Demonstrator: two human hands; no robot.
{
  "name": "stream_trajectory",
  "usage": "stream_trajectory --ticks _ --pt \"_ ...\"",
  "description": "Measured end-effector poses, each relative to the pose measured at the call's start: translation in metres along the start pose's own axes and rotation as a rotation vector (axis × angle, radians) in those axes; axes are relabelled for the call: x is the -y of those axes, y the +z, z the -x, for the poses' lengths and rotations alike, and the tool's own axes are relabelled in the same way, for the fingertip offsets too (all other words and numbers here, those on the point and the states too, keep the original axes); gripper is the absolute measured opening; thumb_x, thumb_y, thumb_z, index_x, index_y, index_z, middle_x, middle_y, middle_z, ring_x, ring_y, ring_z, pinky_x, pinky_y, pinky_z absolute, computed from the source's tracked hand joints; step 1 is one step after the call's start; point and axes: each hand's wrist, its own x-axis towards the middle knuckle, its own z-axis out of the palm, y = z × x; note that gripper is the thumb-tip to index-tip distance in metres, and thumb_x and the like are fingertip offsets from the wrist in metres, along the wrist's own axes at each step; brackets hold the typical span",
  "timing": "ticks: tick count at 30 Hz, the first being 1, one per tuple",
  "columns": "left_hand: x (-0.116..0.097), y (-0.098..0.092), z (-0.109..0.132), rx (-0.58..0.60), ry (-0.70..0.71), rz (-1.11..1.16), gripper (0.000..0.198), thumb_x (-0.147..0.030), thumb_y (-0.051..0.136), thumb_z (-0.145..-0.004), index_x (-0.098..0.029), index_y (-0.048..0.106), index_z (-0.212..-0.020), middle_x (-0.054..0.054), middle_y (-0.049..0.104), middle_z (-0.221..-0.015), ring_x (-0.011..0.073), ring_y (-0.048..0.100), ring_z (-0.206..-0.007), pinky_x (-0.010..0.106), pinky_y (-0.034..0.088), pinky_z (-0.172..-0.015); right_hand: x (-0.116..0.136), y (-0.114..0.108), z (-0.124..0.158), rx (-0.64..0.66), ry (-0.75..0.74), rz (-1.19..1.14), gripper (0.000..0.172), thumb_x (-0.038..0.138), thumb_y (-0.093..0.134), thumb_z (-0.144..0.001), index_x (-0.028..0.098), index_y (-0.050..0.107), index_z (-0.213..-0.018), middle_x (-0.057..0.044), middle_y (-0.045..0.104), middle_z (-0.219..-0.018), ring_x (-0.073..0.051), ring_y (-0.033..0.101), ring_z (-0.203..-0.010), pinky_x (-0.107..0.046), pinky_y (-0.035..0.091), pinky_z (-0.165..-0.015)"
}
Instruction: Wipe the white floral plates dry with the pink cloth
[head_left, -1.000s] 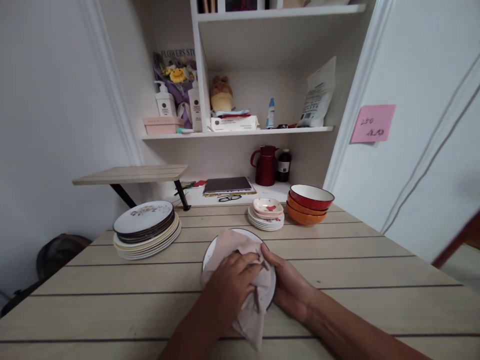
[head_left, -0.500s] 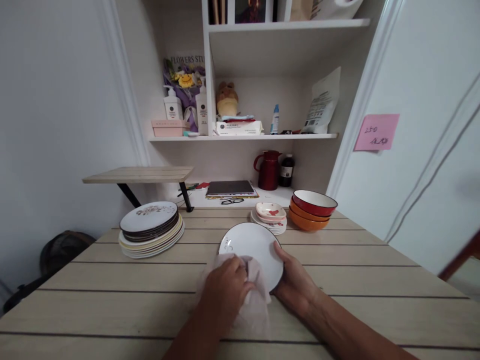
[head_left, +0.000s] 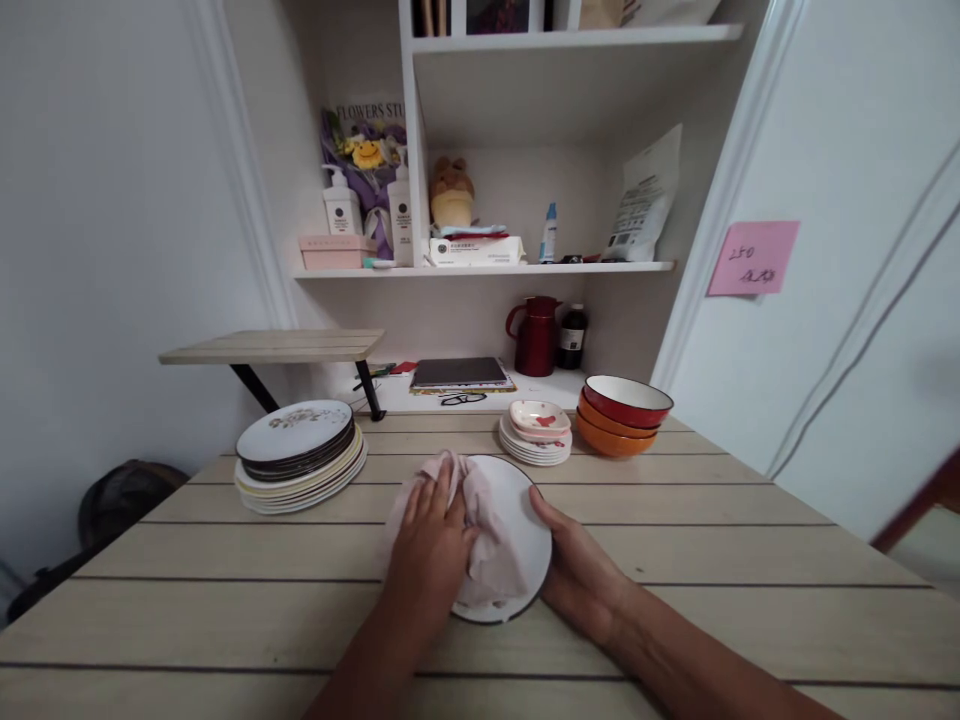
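Note:
A white plate with a dark rim point(head_left: 525, 520) is held above the table, near the middle of the view. My right hand point(head_left: 581, 575) grips its right edge, thumb on top and the other fingers hidden beneath. A pale pink cloth point(head_left: 491, 545) lies bunched over the plate's left part. My left hand point(head_left: 435, 540) presses the cloth against the plate with its fingers on top of it, and the cloth covers much of the plate's face.
On the left stands a stack of plates point(head_left: 300, 455), beside a small wooden riser point(head_left: 277, 345). Small dishes point(head_left: 536, 440) and stacked red and orange bowls point(head_left: 622, 425) sit behind the plate to the right. Farther back are a laptop point(head_left: 459, 372), glasses point(head_left: 463, 399) and a red jug point(head_left: 535, 338).
My left hand has moved up and over the plate, spreading the cloth higher across it. The plate has shifted slightly left and down, its printed pattern now showing near the bottom edge.

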Motion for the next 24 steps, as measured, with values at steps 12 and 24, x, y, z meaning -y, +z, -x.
stream_trajectory --ticks 12,24 --pt "-0.016 -0.009 0.009 0.166 0.446 0.265 0.073 -0.058 0.056 -0.082 -0.022 0.038 -0.142 0.011 0.028 -0.154 0.0266 0.025 -0.142 0.047 0.021 -0.116 0.004 0.003 0.004 0.018 0.105 0.016 0.057 0.053 0.051 -0.087 0.008 0.059 -0.12 -0.013 0.074 -0.099 -0.025 0.066 -0.101 -0.037 0.043 -0.099" --pt "0.017 -0.021 0.007 0.057 0.093 0.06 0.023 -0.017 0.053 -0.086 -0.023 0.07 -0.102 0.008 0.06 -0.13 0.0264 0.056 -0.121 0.055 0.031 -0.11 0.022 -0.011 -0.003 -0.175 -0.078 0.022 0.055 0.049 0.053 -0.087 0.014 0.051 -0.129 -0.013 0.071 -0.111 -0.026 0.066 -0.1 -0.044 0.043 -0.097"
